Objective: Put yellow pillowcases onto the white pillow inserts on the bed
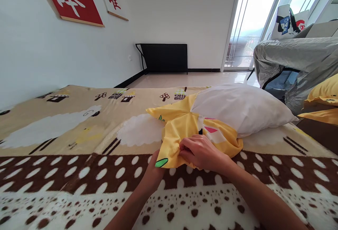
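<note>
Pillowcase [185,131] lies bunched under our 2 hands: right hand [202,151] pinches its near edge, left hand [154,168] grips underneath; pillow [237,108] extends away rightward.

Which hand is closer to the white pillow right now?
Right. The right hand grips the yellow pillowcase just below the white pillow; the left hand sits further out, mostly tucked under the pillowcase's near-left edge.

Home bedroom (bed [79,131], pillow [243,107])
</note>
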`<state>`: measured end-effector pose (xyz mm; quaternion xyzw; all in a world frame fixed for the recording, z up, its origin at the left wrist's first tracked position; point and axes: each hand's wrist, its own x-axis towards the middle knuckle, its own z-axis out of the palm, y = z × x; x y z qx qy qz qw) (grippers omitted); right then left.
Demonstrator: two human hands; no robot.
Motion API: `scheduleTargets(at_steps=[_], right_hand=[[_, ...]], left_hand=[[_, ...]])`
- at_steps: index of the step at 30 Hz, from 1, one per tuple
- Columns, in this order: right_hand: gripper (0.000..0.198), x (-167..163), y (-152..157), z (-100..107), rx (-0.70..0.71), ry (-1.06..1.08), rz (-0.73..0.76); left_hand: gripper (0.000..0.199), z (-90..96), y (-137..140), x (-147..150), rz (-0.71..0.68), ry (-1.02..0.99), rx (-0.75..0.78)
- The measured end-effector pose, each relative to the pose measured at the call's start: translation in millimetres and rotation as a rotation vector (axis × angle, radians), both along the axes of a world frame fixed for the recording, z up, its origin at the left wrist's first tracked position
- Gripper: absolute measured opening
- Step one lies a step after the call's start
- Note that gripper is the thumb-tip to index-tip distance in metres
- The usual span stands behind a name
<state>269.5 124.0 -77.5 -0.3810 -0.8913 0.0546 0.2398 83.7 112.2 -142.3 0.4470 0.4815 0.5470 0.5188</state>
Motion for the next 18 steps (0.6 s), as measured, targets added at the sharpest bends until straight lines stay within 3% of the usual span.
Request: scheduleTargets(at_steps=[5, 9, 11, 18], right_hand=[[0.013, 0, 2, -2, -0.032, -0.012, 0.031], [0.010, 0, 1, -1, -0.041, -0.038, 0.060], [0.009, 1, 0, -1, -0.025, -0.037, 0.078], [0.014, -1, 0, -5, 0.130, -0.023, 0.118]], left_hand=[[0.039, 11.9, -1, 2, -0.046, 0.171, 0.003], [0.038, 26.4, -7, 10, -0.036, 0.292, 0.268], [0.035, 25.3, -9, 10, -0.022, 0.253, 0.328], [0.029, 18.6, -2, 9, -0.078, -0.152, -0.034]])
